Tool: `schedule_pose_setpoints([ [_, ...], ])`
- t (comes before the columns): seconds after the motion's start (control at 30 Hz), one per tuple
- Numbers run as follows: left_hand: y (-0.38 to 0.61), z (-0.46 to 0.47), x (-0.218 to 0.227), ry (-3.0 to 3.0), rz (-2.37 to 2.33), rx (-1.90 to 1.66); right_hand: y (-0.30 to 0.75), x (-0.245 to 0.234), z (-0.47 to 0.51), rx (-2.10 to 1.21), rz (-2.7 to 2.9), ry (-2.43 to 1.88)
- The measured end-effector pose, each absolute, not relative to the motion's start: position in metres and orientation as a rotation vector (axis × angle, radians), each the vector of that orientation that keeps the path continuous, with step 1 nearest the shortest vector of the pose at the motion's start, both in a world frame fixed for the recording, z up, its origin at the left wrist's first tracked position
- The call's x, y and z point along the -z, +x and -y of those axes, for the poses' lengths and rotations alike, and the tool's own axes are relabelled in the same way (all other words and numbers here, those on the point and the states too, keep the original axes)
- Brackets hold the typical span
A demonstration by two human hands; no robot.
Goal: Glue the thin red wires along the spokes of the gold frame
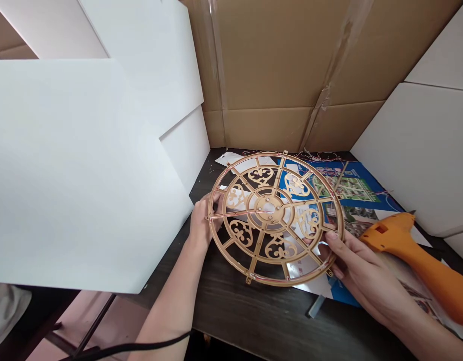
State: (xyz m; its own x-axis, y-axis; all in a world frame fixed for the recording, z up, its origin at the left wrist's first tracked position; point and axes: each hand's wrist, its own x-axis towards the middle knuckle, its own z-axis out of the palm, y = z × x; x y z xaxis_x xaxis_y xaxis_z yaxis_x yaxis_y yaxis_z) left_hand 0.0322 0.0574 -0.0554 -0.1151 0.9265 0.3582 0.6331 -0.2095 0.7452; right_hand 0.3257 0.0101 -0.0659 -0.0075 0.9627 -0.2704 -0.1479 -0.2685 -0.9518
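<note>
Hands, the left hand point(202, 215) and the right hand point(354, 253), are on a flat, round, gold-coloured wheel with curly shapes point(275, 214), near the middle of the frame. The wheel is held up above a dark, wood-look table point(254, 306). Its open side shows, and a thin, pinkish-red wire point(239, 214) runs from its left edge to its middle.

The left arm comes up from the bottom of the frame, and its hand bends in at the wheel's left edge. Its fingers go behind the wheel, so I cannot tell if they squeeze it. The right arm reaches in from the lower right corner. Its grip pinches the wheel's lower right edge, with the thumb on top and fingers underneath.

A black cord point(156, 346) crosses the left arm at the bottom. An orange, gun-shaped tool point(430, 265) lies at the right, just beside the right hand. A blue paper sheet with pictures point(367, 200) lies behind the hand. A small, grey, see-through stick point(316, 307) is on the table below the wheel. A brown cardboard wall point(272, 60) stands at the top, with white boards point(84, 175) on both sides.
</note>
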Motion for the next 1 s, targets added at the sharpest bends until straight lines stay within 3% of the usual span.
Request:
schedule_pose_setpoints([
  [1.0,0.033,-0.045,0.057,1.802,-1.870,-1.203,0.319,0.061,-0.006,-1.317,1.018,-1.354],
])
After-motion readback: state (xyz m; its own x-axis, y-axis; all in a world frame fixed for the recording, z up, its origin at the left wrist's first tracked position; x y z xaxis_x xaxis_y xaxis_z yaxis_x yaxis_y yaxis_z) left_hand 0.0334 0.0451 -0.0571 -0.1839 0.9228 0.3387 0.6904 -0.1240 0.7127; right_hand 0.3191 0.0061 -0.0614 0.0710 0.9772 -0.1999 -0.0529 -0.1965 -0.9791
